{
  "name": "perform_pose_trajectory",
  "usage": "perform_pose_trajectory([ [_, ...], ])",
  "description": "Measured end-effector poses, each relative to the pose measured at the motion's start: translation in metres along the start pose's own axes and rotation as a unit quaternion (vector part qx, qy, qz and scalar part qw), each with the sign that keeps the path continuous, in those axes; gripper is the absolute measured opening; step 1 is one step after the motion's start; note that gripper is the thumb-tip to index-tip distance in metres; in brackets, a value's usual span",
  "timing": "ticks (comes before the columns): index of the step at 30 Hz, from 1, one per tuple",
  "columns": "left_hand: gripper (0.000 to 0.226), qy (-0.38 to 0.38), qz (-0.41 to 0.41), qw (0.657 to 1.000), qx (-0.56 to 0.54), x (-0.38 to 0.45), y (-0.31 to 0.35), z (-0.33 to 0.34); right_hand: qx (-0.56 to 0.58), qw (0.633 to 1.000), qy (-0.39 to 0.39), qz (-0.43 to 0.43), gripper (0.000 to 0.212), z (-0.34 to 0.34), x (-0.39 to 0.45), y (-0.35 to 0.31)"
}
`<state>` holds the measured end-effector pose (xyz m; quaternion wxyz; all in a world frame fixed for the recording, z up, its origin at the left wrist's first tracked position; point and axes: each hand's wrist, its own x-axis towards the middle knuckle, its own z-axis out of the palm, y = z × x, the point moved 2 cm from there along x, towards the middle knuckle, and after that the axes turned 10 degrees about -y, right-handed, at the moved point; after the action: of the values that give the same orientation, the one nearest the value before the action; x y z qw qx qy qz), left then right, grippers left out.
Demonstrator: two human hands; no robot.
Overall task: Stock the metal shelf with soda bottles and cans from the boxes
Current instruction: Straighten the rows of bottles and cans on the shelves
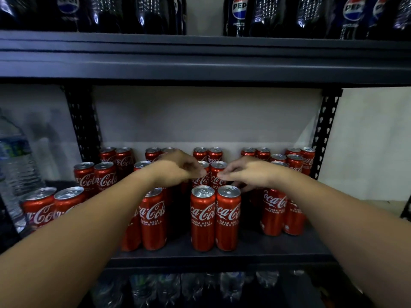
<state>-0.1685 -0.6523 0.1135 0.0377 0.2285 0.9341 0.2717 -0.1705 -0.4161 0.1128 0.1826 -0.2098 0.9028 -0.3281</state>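
Note:
Several red Coca-Cola cans stand in pairs on the middle level of the dark metal shelf point(213, 255). A front pair of cans point(215, 218) stands at the centre near the shelf's edge. Behind it stands a second pair of cans point(210, 174). My left hand point(178, 168) and my right hand point(246, 173) hover just above and in front of that second pair, fingers loosely curled and pointing at each other. Neither hand holds a can. My forearms hide parts of the cans to the left and right.
Dark Pepsi bottles point(239, 16) fill the level above. A large clear water bottle point(15, 165) stands at the left beside the shelf post. Clear bottles point(169, 287) sit on the level below. A gap of bare shelf lies between the can columns.

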Motion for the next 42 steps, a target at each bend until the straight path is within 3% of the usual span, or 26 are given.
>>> perform_pose_trajectory([
  [3,0.052,-0.068,0.004,0.998,0.010,-0.016,0.018,0.005,-0.052,0.998,-0.033,-0.007,0.083,0.004,-0.016,-0.006],
  [7,0.060,-0.130,-0.002,0.988,0.089,-0.022,0.031,0.010,-0.099,0.994,-0.035,-0.012,0.072,0.011,-0.024,-0.011],
  [15,0.050,-0.151,0.020,0.985,0.087,-0.023,0.031,0.010,-0.124,0.992,-0.007,-0.012,0.070,0.017,-0.025,-0.009],
  [31,0.052,-0.156,0.010,0.986,0.056,-0.025,0.031,0.010,-0.136,0.991,-0.005,-0.010,0.073,0.019,-0.023,-0.010],
  [36,0.063,-0.157,-0.012,0.987,0.043,-0.021,0.033,0.010,-0.152,0.988,-0.006,-0.010,0.079,0.019,-0.025,-0.010],
  [39,0.069,-0.117,-0.005,0.989,0.089,-0.017,0.039,0.007,-0.144,0.989,-0.001,-0.012,0.085,0.016,-0.031,-0.008],
  [42,0.057,-0.076,0.009,0.992,0.098,-0.011,0.052,0.011,-0.121,0.993,0.013,-0.013,0.081,0.005,-0.042,0.000],
])
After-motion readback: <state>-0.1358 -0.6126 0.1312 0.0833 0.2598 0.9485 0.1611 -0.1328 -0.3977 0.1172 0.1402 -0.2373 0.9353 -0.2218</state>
